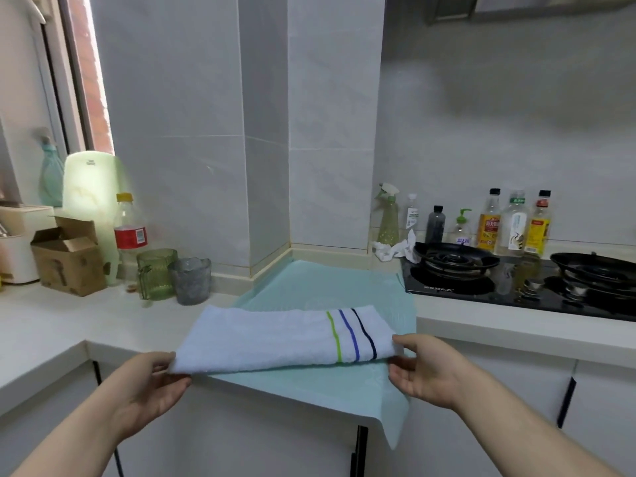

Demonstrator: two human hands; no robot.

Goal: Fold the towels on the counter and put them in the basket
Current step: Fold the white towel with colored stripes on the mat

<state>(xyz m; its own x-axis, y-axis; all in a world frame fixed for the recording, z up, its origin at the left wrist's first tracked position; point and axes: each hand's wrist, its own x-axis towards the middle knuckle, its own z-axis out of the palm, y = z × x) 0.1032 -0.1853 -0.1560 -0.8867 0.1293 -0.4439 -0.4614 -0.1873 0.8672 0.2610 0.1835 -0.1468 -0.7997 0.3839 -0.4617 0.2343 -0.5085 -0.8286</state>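
Note:
A white towel (261, 335) with green, blue and dark stripes near its right end lies folded into a long band across the counter corner. My left hand (151, 383) pinches its near left corner. My right hand (423, 370) pinches its near right corner by the stripes. Under it a pale green towel (320, 284) lies spread flat on the counter (51, 325), one corner hanging over the front edge. No basket is in view.
To the left stand a grey glass (190, 280), a green glass (156, 273), a red-labelled bottle (130, 232) and a cardboard box (67, 259). On the right is a black gas hob (481, 287), with several bottles (512, 222) behind it and a crumpled white cloth (395, 249).

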